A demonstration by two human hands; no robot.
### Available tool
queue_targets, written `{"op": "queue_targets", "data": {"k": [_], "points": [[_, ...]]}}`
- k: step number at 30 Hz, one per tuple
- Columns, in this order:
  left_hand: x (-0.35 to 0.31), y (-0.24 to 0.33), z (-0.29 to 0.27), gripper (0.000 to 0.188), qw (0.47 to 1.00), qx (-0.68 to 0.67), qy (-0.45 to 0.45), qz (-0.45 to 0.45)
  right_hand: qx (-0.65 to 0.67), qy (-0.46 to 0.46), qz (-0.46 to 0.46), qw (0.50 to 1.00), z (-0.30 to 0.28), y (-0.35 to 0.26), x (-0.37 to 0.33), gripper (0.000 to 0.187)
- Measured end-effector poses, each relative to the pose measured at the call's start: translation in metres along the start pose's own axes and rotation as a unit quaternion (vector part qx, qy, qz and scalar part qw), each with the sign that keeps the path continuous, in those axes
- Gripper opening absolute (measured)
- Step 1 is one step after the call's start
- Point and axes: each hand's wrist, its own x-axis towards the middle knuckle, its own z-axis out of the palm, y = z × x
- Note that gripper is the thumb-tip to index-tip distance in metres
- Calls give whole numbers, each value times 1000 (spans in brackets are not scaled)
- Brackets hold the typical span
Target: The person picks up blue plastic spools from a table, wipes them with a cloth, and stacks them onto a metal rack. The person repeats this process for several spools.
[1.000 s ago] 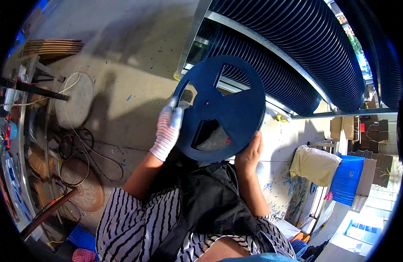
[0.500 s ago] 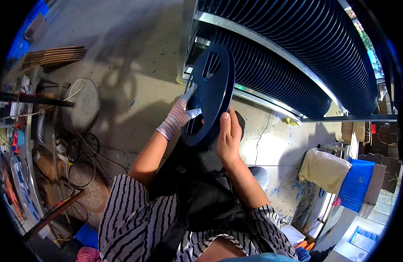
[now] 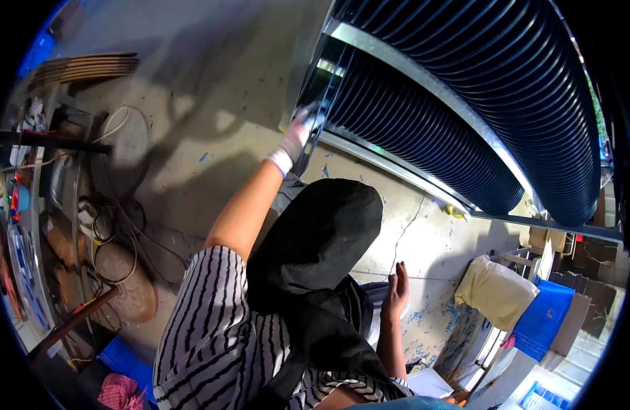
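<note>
My left hand (image 3: pixel 298 137), in a pale striped glove, reaches forward and grips a dark round plastic disc (image 3: pixel 321 113). The disc is turned nearly edge-on, upright at the left end of the lower row of similar dark discs (image 3: pixel 417 130). Whether it touches the row I cannot tell, and the glove hides part of its near side. Bare and holding nothing, my right hand (image 3: pixel 396 294) is raised beside my knee with its fingers stretched out.
A metal rack frame (image 3: pixel 411 55) carries the lower row and an upper row of discs (image 3: pixel 520 89). At left are stacked cardboard sheets (image 3: pixel 86 68), cables and a cluttered shelf. To the right hang a cream cloth (image 3: pixel 496 290) and a blue sheet (image 3: pixel 544 318).
My left hand has carried the disc forward to the rack's left end, turning it edge-on. My right hand has let go of it and drawn back to the lower right.
</note>
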Motion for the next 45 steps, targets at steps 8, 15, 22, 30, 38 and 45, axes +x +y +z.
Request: {"op": "queue_targets", "data": {"k": [8, 15, 22, 30, 38, 45], "points": [[61, 19, 12, 26, 971, 230, 65, 21, -133, 38, -13, 990, -55, 38, -5, 35], [88, 42, 39, 29, 932, 296, 169, -121, -278, 23, -56, 959, -46, 70, -4, 31], [170, 20, -5, 63, 916, 319, 141, -198, -316, 28, -73, 946, -44, 68, 3, 27], [190, 16, 17, 77, 854, 492, 153, -78, -312, 45, -74, 946, -43, 79, 1, 26], [192, -9, -8, 60, 780, 614, 110, -39, -338, 56, -63, 937, -35, 67, 3, 22], [149, 8, 31, 66, 830, 543, 124, 17, -337, 58, -64, 937, -37, 75, 2, 22]]}}
